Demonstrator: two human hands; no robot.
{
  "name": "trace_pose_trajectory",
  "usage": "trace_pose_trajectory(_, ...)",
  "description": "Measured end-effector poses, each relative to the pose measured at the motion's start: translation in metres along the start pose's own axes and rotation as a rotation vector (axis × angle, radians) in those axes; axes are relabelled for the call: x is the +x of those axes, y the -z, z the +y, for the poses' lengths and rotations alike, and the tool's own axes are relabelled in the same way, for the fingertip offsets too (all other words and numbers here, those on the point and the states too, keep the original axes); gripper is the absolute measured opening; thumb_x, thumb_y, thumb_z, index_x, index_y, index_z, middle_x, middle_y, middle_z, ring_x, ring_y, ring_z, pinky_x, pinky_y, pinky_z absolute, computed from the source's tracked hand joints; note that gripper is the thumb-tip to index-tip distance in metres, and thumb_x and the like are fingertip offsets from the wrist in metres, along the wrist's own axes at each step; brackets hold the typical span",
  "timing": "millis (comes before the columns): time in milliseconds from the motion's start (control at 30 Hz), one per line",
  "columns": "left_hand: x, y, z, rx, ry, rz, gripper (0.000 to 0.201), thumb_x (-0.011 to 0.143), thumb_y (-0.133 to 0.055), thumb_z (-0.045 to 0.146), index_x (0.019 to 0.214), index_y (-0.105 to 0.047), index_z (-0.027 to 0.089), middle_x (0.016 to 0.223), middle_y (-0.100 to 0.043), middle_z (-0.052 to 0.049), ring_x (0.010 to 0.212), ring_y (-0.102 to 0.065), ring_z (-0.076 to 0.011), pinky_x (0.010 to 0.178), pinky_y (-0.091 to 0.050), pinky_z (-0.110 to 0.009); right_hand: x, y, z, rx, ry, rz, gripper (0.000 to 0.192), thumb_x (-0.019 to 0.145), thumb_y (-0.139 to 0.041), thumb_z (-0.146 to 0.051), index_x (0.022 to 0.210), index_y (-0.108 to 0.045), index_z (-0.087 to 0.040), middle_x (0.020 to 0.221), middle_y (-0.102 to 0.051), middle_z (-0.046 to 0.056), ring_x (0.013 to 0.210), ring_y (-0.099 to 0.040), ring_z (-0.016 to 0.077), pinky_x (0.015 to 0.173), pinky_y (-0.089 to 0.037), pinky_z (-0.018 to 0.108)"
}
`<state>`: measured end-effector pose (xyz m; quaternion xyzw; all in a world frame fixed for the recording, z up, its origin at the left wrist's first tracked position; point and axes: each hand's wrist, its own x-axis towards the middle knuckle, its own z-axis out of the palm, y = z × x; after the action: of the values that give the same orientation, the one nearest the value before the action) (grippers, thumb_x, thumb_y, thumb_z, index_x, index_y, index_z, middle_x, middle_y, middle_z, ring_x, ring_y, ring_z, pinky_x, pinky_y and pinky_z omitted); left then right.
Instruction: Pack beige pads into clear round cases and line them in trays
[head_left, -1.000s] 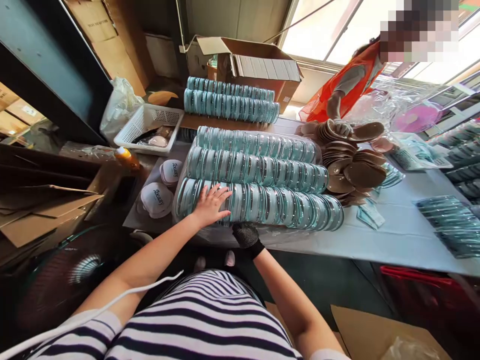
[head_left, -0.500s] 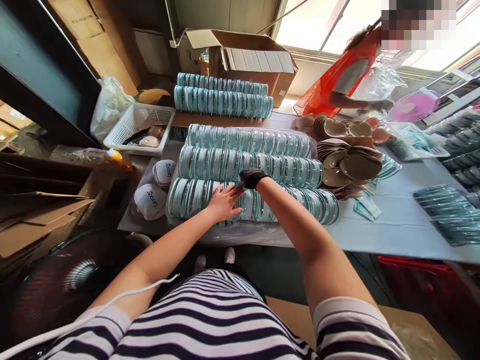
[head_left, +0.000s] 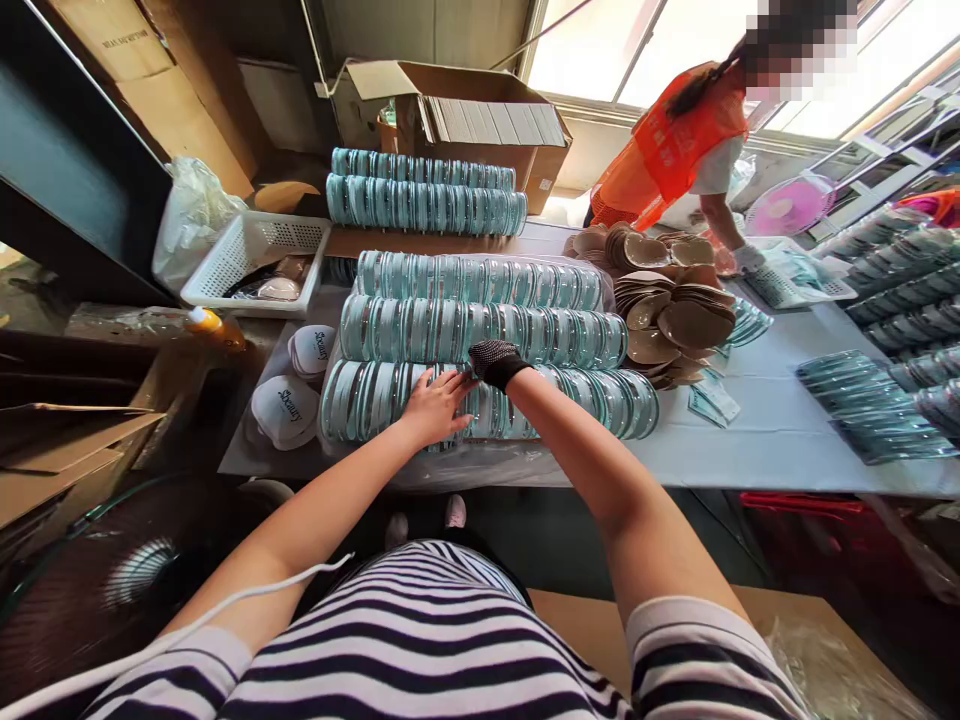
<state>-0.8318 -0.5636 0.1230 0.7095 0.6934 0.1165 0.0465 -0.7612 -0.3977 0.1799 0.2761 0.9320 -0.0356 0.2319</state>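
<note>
Lying in the nearest of three rows on the worktop (head_left: 750,440), the teal-rimmed round cases (head_left: 375,395) sit under both hands. Left hand (head_left: 435,405) rests flat on that row, fingers spread apart. Right hand (head_left: 491,362), in a black mesh glove, touches the row alongside; its fingers are hidden. Brown pads (head_left: 675,320) are heaped beyond.

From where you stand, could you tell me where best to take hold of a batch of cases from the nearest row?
Probably from above, palms pressing both ends of a batch: the nearest row stands on edge, packed like coins. The left hand and gloved right hand already rest on top.
</note>
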Motion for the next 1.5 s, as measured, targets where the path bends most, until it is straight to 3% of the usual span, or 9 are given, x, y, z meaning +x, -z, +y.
trace_pose_trajectory(267, -0.002, 0.004, 0.002, -0.019, 0.018, -0.012, 0.062, 0.089, -0.053, 0.047, 0.147, -0.041, 0.028, 0.153, -0.042, -0.004, 0.141, -0.037, -0.0284, 0.118, -0.02, -0.055, -0.047, -0.021, 0.012, 0.134, 0.147, 0.16, 0.024, 0.086, -0.053, -0.022, 0.1, -0.072, -0.016, 0.1, -0.074, 0.012, 0.091, -0.069, 0.0224, 0.075, -0.048, 0.027)
trace_pose_trajectory(533, -0.002, 0.004, 0.004, -0.042, 0.035, -0.027, 0.059, 0.09, -0.052, 0.046, 0.147, -0.041, 0.032, 0.154, -0.04, -0.001, 0.142, -0.036, -0.0274, 0.119, -0.016, -0.055, -0.116, -0.151, -0.034, 0.16, 0.115, 0.103, 0.039, 0.097, -0.038, -0.023, 0.126, -0.063, -0.017, 0.128, -0.064, 0.013, 0.103, -0.066, 0.0239, 0.083, -0.052, 0.034)
trace_pose_trajectory(633, -0.004, 0.009, 0.003, -0.037, 0.038, -0.058, 0.059, 0.091, -0.051, 0.045, 0.147, -0.04, 0.031, 0.155, -0.039, -0.002, 0.143, -0.034, -0.0267, 0.12, -0.015, -0.054, -0.125, -0.175, -0.041, 0.183, 0.072, 0.15, 0.041, 0.098, -0.033, -0.021, 0.123, -0.065, -0.021, 0.132, -0.063, 0.01, 0.115, -0.061, 0.025, 0.096, -0.048, 0.038)
trace_pose_trajectory(733, 0.0, 0.014, 0.007, -0.028, 0.035, -0.089, 0.059, 0.092, -0.05, 0.044, 0.148, -0.039, 0.029, 0.157, -0.036, -0.004, 0.146, -0.028, -0.0274, 0.12, -0.015, -0.055, -0.135, -0.165, -0.024, 0.244, -0.019, 0.276, 0.038, 0.098, -0.037, -0.027, 0.119, -0.068, -0.024, 0.124, -0.068, 0.008, 0.114, -0.061, 0.0242, 0.098, -0.047, 0.037)
trace_pose_trajectory(867, 0.017, 0.011, 0.025, -0.005, -0.033, -0.066, 0.065, 0.092, -0.051, 0.048, 0.151, -0.035, 0.025, 0.158, -0.033, -0.007, 0.148, -0.023, -0.0289, 0.119, -0.017, -0.057, -0.122, -0.1, 0.022, 0.224, -0.256, 0.481, 0.041, 0.098, -0.036, -0.029, 0.128, -0.062, -0.019, 0.122, -0.068, 0.013, 0.114, -0.06, 0.0255, 0.098, -0.045, 0.035)
trace_pose_trajectory(1000, 0.031, -0.001, 0.041, 0.023, -0.048, -0.063, 0.069, 0.089, -0.054, 0.051, 0.151, -0.036, 0.028, 0.156, -0.037, -0.006, 0.144, -0.031, -0.0295, 0.117, -0.021, -0.056, -0.067, -0.031, 0.049, 0.12, -0.179, 0.118, 0.038, 0.094, -0.045, -0.026, 0.127, -0.062, -0.019, 0.118, -0.069, 0.015, 0.108, -0.065, 0.0242, 0.088, -0.048, 0.029)
trace_pose_trajectory(1100, 0.032, -0.005, 0.043, 0.044, -0.053, -0.063, 0.069, 0.088, -0.055, 0.054, 0.15, -0.037, 0.028, 0.156, -0.037, -0.006, 0.142, -0.034, -0.0298, 0.117, -0.022, -0.056, -0.029, -0.007, 0.052, 0.085, -0.091, -0.074, 0.029, 0.088, -0.056, -0.021, 0.111, -0.071, -0.013, 0.11, -0.072, 0.015, 0.098, -0.068, 0.0217, 0.081, -0.049, 0.026)
trace_pose_trajectory(1333, 0.031, -0.009, 0.038, 0.047, -0.043, -0.049, 0.07, 0.088, -0.053, 0.055, 0.15, -0.037, 0.029, 0.155, -0.039, -0.006, 0.141, -0.035, -0.03, 0.116, -0.022, -0.055, -0.024, -0.003, 0.055, 0.06, -0.019, -0.069, 0.027, 0.088, -0.054, -0.019, 0.106, -0.072, -0.009, 0.106, -0.073, 0.017, 0.098, -0.068, 0.0222, 0.082, -0.049, 0.026)
trace_pose_trajectory(1500, 0.031, -0.008, 0.04, 0.018, -0.029, -0.046, 0.067, 0.088, -0.055, 0.052, 0.149, -0.038, 0.03, 0.155, -0.039, -0.004, 0.141, -0.036, -0.0285, 0.117, -0.022, -0.053, -0.086, -0.055, 0.044, 0.146, -0.023, 0.117, 0.032, 0.092, -0.044, -0.023, 0.109, -0.071, -0.016, 0.103, -0.072, 0.016, 0.096, -0.069, 0.0254, 0.08, -0.05, 0.031)
